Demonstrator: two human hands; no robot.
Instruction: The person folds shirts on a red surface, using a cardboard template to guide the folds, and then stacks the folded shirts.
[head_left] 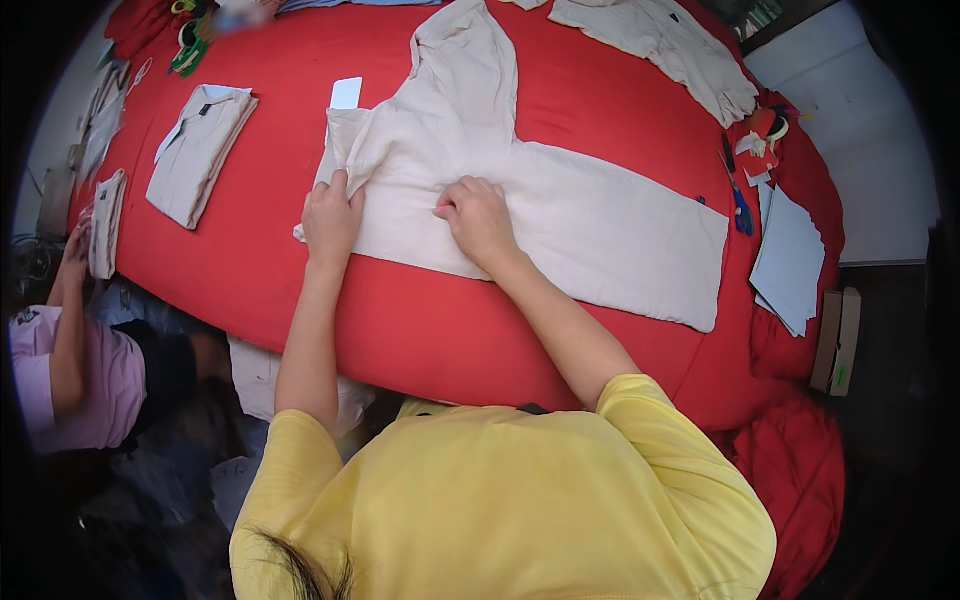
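A wide table draped in red cloth (600, 110) carried a cream cotton shirt (560, 210) lying flat across its middle. The left hand (332, 222) pinched the shirt's folded side; the right hand (480, 222), fingers curled, gripped fabric mid-body.

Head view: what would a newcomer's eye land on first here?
The cream shirt spread flat across the red table dominates the centre, with the left hand and right hand pressing on its near edge. A folded shirt lies far left, and a stack of pale blue sheets sits at the right edge.
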